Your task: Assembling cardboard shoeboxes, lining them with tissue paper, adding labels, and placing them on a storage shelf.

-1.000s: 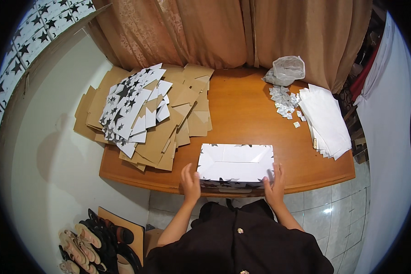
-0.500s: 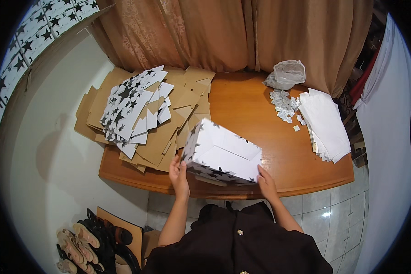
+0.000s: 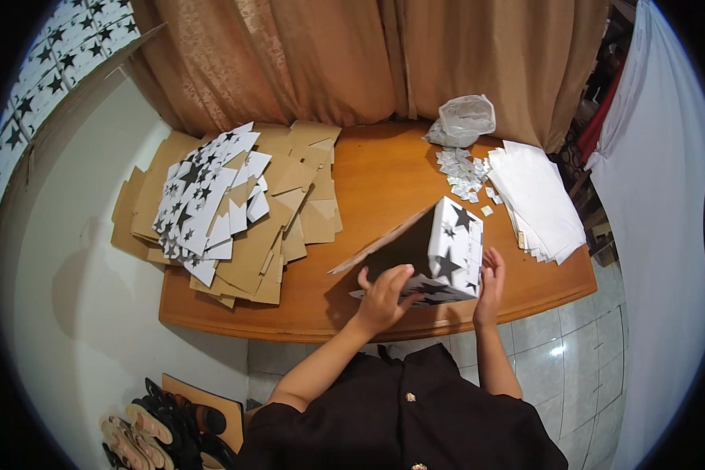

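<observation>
A star-printed white cardboard box point(image 3: 457, 243) stands tilted over the near part of the table, its printed end towards the right. Its brown flap or side point(image 3: 392, 237) slopes out to the left, with a dark hollow beneath. My left hand point(image 3: 384, 299) is at the near side of the box, fingers bent and apart; the box partly hides where they touch. Along the right end, my right hand point(image 3: 489, 286) grips the box with upright fingers.
Flat brown cardboard pieces point(image 3: 317, 215) and star-printed sheets point(image 3: 204, 192) lie piled at left. Far right are small pale packets point(image 3: 460, 171), a clear plastic bag point(image 3: 466, 117) and a stack of white paper point(image 3: 536, 200). Shoes point(image 3: 145, 427) sit on the lower left.
The box has been turned from lying with its white hollow upward to standing on its side, and shifted right. My left hand has moved right, and both hands have changed their hold.
</observation>
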Demonstrator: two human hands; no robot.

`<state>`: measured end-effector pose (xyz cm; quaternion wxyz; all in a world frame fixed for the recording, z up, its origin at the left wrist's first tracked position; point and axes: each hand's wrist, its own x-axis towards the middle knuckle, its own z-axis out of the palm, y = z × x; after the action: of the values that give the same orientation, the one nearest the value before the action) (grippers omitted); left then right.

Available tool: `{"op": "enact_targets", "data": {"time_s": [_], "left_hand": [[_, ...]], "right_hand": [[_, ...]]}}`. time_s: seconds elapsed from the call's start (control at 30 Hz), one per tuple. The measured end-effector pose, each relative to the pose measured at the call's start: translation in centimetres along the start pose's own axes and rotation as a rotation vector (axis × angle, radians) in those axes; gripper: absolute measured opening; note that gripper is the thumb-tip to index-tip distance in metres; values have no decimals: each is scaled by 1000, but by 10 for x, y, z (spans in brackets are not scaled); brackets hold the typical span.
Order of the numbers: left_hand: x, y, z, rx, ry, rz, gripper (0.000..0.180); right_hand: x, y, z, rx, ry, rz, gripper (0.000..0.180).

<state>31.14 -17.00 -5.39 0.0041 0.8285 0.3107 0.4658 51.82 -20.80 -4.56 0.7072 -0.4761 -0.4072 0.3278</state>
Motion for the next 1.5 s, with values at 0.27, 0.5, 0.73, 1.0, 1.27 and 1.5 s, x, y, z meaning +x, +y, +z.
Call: {"op": "enact_targets", "data": {"time_s": [0.27,0.5,0.73,1.0,1.27,1.5], "left_hand": [[-45,-1,47,231,-174,87,59],[-25,-3,45,147,-211,146,51],[-15,5,35,-59,-490,179,40],[-43,-8,35,-99,-536,187,31],[-36,-5,37,-24,-667,69,32],[-41,-4,45,-5,-750,-36,30]], "right_hand": [[-10,0,-38,-356,-9,-144,61],[32,-57,-42,-960,-74,-314,78],[84,-58,-18,-1147,-429,-277,22],[111,29,-20,-658,67,13,40],[77,47,-23,-1165,-184,81,65],[10,31,-34,-855,-158,-29,46]]}}
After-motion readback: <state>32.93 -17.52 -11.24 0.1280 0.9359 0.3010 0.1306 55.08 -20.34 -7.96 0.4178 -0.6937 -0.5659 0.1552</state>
